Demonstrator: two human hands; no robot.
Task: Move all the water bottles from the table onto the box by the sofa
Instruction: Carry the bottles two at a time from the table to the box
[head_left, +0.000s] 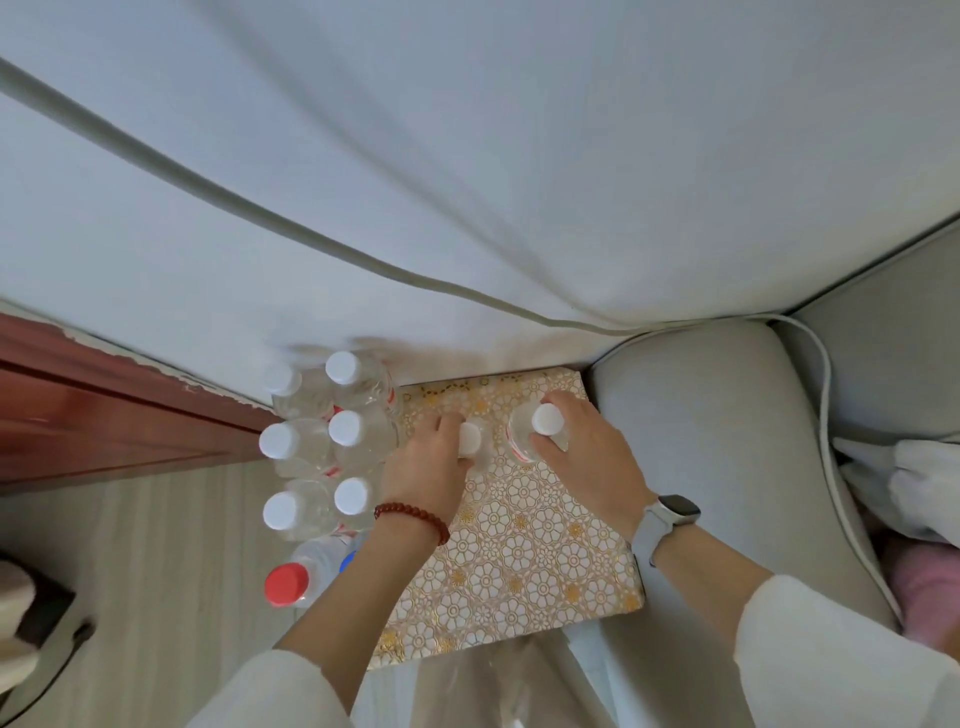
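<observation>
Bottles (537, 436) (2, white caps) held upright on box (519, 551), labels unreadable

1. Nothing readable here: the red-and-white labels on the water bottles (332, 447) at centre left are only blurred bands, with no letters or brand to make out.
2. The watch (675, 512) at right of centre shows a dark, blank face with no digits.
3. The box (519, 545) at lower centre carries a gold and white flower pattern only, with no print or sign.
4. The bottle caps, white and red, bear no visible marks.
</observation>
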